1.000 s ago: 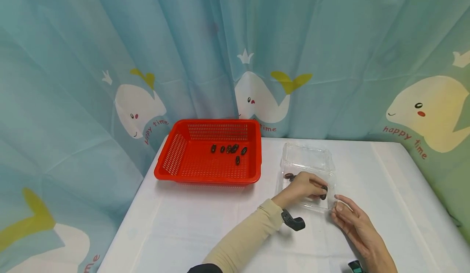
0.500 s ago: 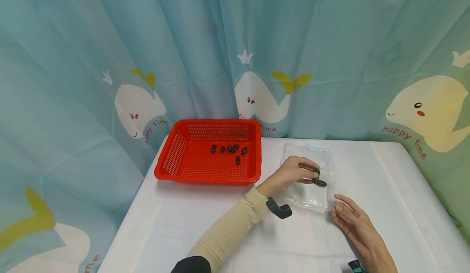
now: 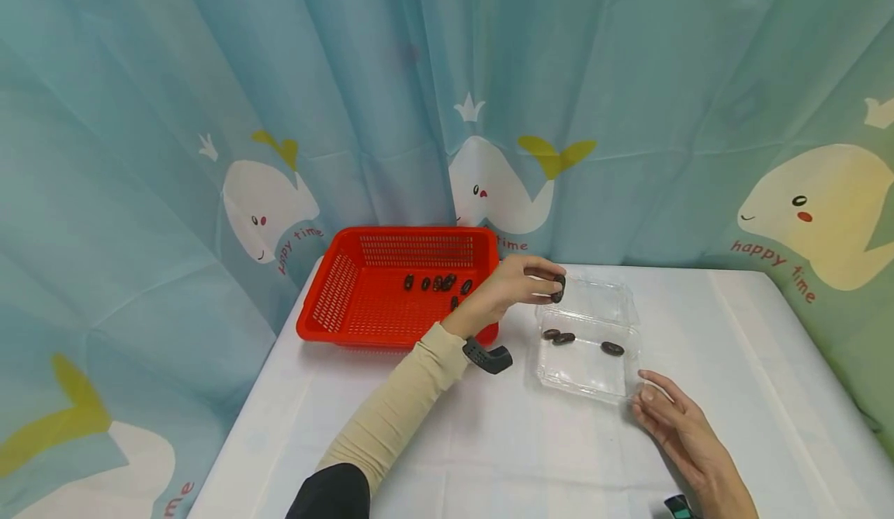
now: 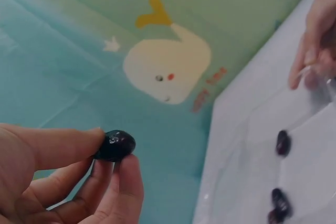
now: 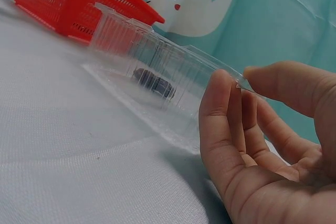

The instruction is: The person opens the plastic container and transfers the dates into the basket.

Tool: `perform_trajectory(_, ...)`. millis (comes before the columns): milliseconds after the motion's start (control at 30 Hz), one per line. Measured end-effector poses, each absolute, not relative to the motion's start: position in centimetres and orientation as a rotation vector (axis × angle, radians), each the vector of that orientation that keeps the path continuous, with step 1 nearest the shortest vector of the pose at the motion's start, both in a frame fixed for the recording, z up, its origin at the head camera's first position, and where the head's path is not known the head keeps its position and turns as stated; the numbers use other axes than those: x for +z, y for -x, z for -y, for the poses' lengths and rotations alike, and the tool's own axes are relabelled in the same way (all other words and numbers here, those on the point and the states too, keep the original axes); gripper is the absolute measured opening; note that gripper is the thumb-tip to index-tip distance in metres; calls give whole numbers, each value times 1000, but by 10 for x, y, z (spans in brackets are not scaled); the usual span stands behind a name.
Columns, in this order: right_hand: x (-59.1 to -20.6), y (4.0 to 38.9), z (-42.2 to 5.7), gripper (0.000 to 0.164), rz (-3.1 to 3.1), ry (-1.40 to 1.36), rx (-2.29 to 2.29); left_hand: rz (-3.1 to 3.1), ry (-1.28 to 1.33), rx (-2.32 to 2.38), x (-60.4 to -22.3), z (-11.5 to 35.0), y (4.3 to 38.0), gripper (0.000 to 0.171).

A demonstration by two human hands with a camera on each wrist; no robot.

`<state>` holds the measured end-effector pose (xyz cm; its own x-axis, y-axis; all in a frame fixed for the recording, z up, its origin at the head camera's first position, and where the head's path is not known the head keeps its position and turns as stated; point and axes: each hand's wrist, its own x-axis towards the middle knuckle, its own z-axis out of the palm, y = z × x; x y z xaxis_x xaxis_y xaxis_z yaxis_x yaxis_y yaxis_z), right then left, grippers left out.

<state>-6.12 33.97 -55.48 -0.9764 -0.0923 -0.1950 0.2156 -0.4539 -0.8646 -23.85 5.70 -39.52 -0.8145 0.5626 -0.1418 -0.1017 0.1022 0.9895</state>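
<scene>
My left hand (image 3: pixel 512 286) pinches a dark, glossy date (image 4: pixel 116 145) between thumb and fingers. In the head view, it is raised between the red basket and the clear plastic clamshell box (image 3: pixel 578 368), near the box's lid. The lid lies folded back. Inside the box are two dates side by side at the left (image 3: pixel 563 339) and another date (image 3: pixel 612 348) further right. My right hand (image 3: pixel 684 430) pinches the box's near right corner between thumb and fingers, as the right wrist view shows.
A red perforated plastic basket (image 3: pixel 363 286) stands at the back left with several dates (image 3: pixel 438 283) in it; my left forearm covers its near right part. White cloth covers the table (image 3: pixel 531 457). A blue curtain (image 3: pixel 391 115) with whale prints hangs behind it.
My left hand has lifted a date out of the box and moved left and away from me, uncovering the dates inside. My right hand has stayed at the corner.
</scene>
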Motion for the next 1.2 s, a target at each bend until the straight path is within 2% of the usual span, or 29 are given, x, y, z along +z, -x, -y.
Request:
perform_trajectory(367,-555,62,-340,34,-1618,-274,-2471,-1970,-411,1717,-385,-15,264,36)
perform_trajectory(1200,-555,62,-339,33,-1592,-252,-2494,-2042,54,1569,-429,61,314,37)
